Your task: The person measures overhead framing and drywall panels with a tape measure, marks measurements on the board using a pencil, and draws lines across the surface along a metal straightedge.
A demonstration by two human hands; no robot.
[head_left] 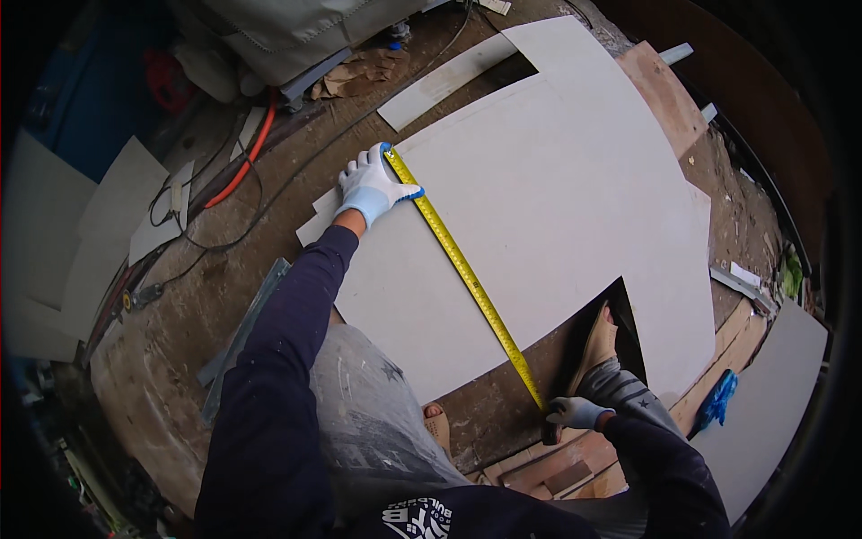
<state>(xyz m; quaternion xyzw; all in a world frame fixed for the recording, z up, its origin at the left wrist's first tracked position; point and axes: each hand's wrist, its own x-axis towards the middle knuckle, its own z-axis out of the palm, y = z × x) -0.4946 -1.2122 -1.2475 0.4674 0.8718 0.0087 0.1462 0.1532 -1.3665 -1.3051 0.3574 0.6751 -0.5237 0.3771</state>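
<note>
A yellow tape measure [467, 277] is drawn out across a large pale board [539, 198] with a notch cut into its near edge. My left hand [370, 187], in a white and blue glove, holds the tape's end at the board's far left edge. The thumb lies along the blade and the index finger is at its tip. Beyond the near edge, my right hand [577, 413], also gloved, closes round the dark tape case [550, 435]. That case is partly hidden by the fingers.
My sandalled foot [597, 346] stands in the board's notch. A thin cable [296, 184] and an orange hose [251, 153] run at the left. Wooden planks [575, 467], a blue glove [716, 400] and another board [763, 413] lie at the right. A covered seat [296, 36] stands far back.
</note>
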